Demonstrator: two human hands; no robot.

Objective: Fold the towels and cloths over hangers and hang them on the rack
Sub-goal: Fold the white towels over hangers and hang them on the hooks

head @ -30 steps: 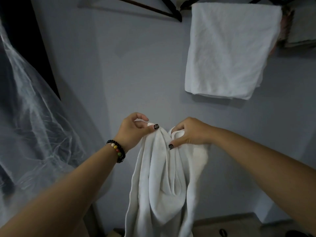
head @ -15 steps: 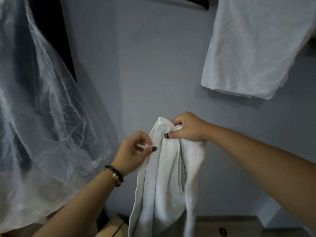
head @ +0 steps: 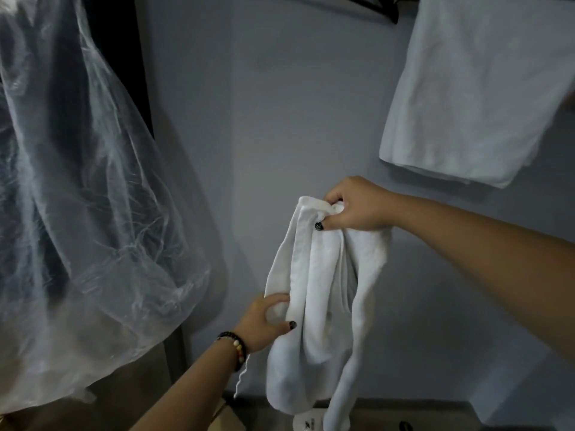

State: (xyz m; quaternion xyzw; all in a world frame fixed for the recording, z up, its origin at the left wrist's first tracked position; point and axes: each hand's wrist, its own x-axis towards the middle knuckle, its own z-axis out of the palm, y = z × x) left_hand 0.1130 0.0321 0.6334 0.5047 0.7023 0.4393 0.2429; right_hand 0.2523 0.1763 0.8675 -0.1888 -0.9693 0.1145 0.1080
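A white towel (head: pixel 314 312) hangs bunched in front of the grey wall. My right hand (head: pixel 354 206) grips its gathered top edge, thumb pressed into the cloth. Lower down, my left hand (head: pixel 264 318), with a bead bracelet at the wrist, grips the towel's left edge. A second white towel (head: pixel 476 88) hangs folded at the upper right below a dark hanger (head: pixel 382 10), whose hook and the rack are out of frame.
A large clear plastic cover (head: pixel 77 197) drapes over dark items on the left, reaching close to my left arm. The grey wall (head: pixel 264 119) lies behind. A wooden surface (head: pixel 224 415) and a small white object (head: pixel 306 423) show at the bottom edge.
My left hand has slid from the towel's top down its left edge. My right hand keeps its hold on the top. The view has shifted, so the hung towel sits further right.
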